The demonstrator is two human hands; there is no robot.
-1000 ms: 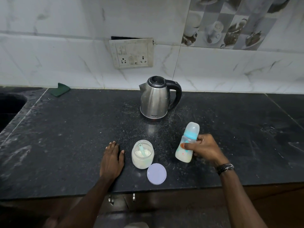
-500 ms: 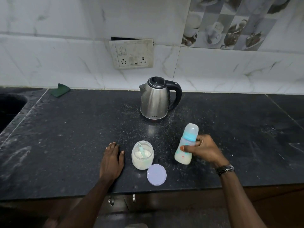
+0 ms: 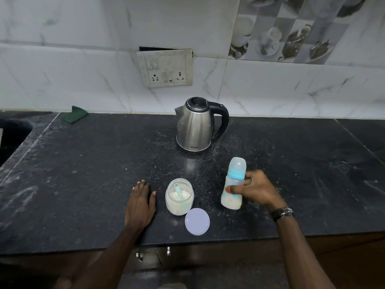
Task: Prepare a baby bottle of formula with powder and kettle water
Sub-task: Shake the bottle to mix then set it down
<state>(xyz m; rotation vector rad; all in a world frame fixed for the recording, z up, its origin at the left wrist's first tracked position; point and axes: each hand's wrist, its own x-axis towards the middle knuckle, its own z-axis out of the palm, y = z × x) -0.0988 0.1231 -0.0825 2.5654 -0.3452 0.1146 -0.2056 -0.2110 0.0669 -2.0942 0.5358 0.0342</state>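
A baby bottle [image 3: 233,197] with a blue collar and clear cap holds pale milky liquid and stands almost upright on the dark counter [image 3: 83,174]. My right hand [image 3: 253,189] is wrapped around its middle from the right. An open jar of white powder [image 3: 179,200] with a blue scoop inside stands left of the bottle. Its lilac lid [image 3: 197,221] lies flat just in front. My left hand [image 3: 140,204] rests palm down on the counter left of the jar, holding nothing. A steel kettle [image 3: 195,126] with a black handle stands behind, lid closed.
A green cloth [image 3: 75,117] lies at the back left by the tiled wall. A dark sink [image 3: 12,136] opens at the far left. A switch and socket plate [image 3: 165,68] hangs on the wall above the kettle. The counter's front edge runs just below my wrists.
The bottle in my right hand has gone from leaning to nearly upright and settled lower on the counter. My left hand has stayed put.
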